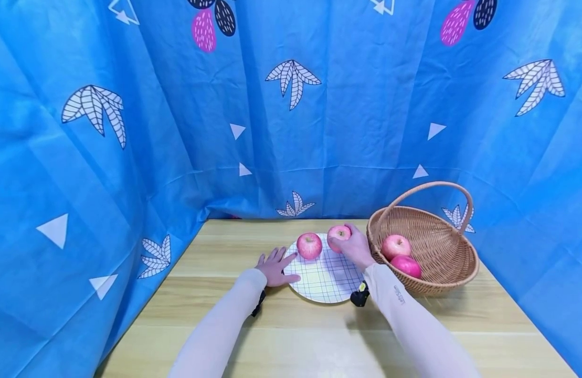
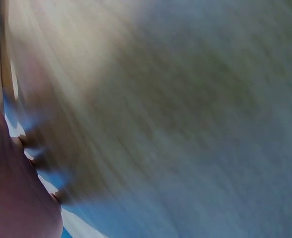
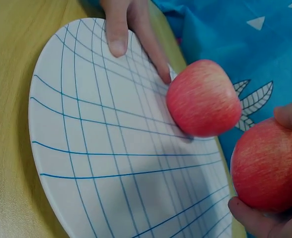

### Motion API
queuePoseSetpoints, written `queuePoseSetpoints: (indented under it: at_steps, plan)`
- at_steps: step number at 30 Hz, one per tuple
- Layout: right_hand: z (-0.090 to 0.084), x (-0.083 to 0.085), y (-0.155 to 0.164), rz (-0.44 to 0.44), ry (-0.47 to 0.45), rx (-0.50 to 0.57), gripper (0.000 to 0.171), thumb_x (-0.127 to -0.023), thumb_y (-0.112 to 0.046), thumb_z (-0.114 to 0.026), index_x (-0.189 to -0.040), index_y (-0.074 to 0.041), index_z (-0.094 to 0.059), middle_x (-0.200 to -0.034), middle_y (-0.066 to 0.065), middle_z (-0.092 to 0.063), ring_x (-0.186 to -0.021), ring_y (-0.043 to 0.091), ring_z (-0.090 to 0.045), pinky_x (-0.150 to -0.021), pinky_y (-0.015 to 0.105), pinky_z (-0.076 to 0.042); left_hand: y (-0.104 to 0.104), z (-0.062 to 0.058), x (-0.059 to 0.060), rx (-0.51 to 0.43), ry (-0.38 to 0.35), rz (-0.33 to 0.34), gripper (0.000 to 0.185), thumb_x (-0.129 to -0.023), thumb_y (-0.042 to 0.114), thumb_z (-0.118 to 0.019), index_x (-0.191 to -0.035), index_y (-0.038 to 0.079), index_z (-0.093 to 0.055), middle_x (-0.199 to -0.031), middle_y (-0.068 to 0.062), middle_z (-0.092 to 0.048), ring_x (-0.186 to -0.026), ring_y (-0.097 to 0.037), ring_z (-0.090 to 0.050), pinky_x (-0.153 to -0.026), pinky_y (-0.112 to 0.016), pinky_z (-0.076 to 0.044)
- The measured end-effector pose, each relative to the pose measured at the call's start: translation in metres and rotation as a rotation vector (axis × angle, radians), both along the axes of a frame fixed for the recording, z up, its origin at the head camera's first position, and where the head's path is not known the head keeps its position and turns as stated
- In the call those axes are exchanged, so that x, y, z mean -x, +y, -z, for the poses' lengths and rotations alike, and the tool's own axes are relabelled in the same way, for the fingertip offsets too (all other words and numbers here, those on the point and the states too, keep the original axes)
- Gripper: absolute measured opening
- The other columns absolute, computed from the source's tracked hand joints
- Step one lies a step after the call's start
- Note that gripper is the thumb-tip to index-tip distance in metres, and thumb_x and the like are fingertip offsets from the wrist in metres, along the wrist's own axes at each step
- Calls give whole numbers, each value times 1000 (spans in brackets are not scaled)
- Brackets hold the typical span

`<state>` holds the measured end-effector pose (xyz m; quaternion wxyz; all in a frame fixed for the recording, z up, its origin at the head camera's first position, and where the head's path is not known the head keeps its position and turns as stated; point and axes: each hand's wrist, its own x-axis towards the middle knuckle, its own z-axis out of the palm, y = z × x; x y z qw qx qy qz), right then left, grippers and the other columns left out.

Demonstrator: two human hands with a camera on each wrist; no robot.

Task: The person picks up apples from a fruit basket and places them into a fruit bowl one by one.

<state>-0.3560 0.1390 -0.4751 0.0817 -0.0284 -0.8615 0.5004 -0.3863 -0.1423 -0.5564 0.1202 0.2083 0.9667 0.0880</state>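
Wooden table (image 1: 281, 336); plate (image 1: 326, 286), basket (image 1: 442, 273)

Four red apples in all: one (image 1: 309, 245) lies on the single grid-patterned plate (image 1: 325, 283), a second (image 1: 339, 234) is gripped over that plate's far edge, and two more (image 1: 396, 246) (image 1: 406, 266) sit inside the one wicker basket (image 1: 442, 273). Two hands (image 1: 275, 268) (image 1: 357, 249) are in view above one wooden table (image 1: 291, 336).

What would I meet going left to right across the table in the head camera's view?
Left hand resting on the plate's edge → apple on the plate → apple in the right hand → right hand → basket holding two more apples.
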Motion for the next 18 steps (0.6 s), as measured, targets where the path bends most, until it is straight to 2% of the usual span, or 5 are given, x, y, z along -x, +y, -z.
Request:
queuePoseSetpoints:
  at_steps: [10, 18]
  plan:
    - [13, 9, 2, 34, -53, -68, 82, -87, -37, -72, -152, -3, -37, -144, 25, -53, -133, 39, -51, -112, 49, -41, 2, -5, -1, 13, -14, -4, 95, -82, 90, -38, -161, 42, -16, -172, -2, 0, -158, -32, 1, -122, -64, -1]
    - [19, 11, 1, 44, -97, -58, 84, -86, -35, -73, -153, -3, -35, -148, 25, -49, -136, 39, -48, -115, 50, -38, 2, -5, -1, 20, -20, -1, 92, -84, 87, -39, -161, 41, -15, -172, -3, 1, -158, -31, 2, -123, -63, 0]
